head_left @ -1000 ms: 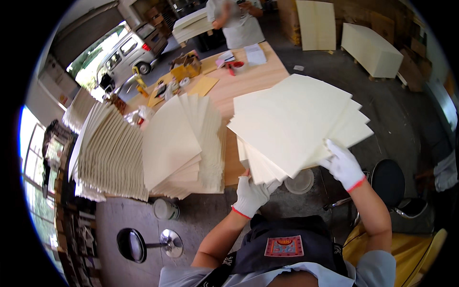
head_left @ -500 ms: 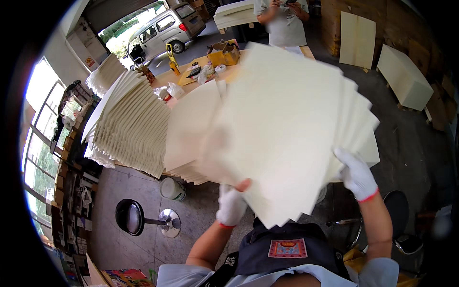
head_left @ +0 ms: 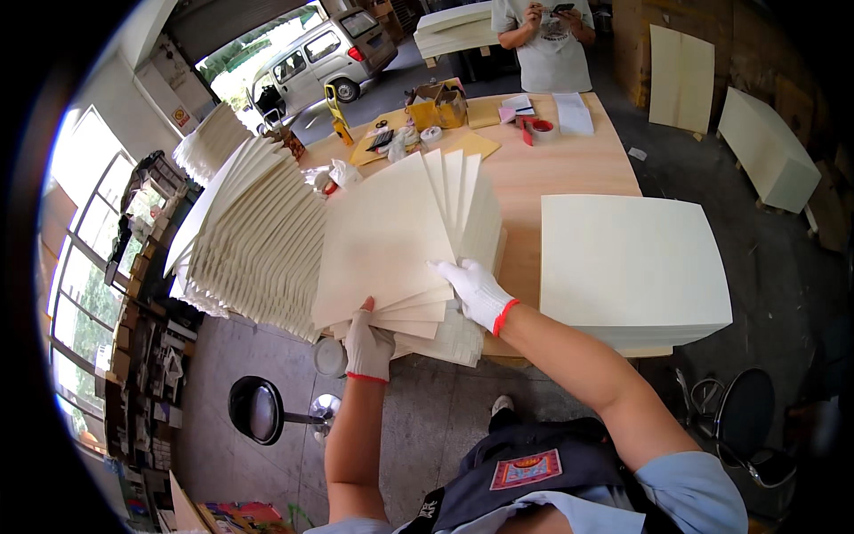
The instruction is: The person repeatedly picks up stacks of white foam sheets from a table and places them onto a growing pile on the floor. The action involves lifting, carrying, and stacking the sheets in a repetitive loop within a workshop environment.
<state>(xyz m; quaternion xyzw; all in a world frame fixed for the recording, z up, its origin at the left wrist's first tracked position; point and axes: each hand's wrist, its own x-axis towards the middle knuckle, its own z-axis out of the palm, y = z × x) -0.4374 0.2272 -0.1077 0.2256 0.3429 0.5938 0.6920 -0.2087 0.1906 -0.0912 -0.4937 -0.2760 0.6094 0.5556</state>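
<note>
A fan of cream paper sheets (head_left: 382,240) lies over a thick pile of the same sheets, its edges spread toward the right and near sides. My left hand (head_left: 369,345), in a white glove with a red cuff, is closed on the near edge; its thumb is on top and its fingers are hidden underneath. At the fan's right edge, my right hand (head_left: 476,292), gloved the same way, grips with a fingertip over the top sheet; its lower fingers are partly hidden. To the right stands a squared stack of cream sheets (head_left: 636,258).
A tall, wavy pile of sheets (head_left: 258,236) stands left on the wooden table (head_left: 587,165). Farther back are a yellow box (head_left: 436,105), a red tape dispenser (head_left: 536,131) and white papers (head_left: 574,114). A person (head_left: 547,44) stands beyond. Black stools (head_left: 256,409) flank me.
My hands have moved left and down to the middle pile, from holding a fan of sheets raised in front. The squared right-hand stack, covered before, now shows.
</note>
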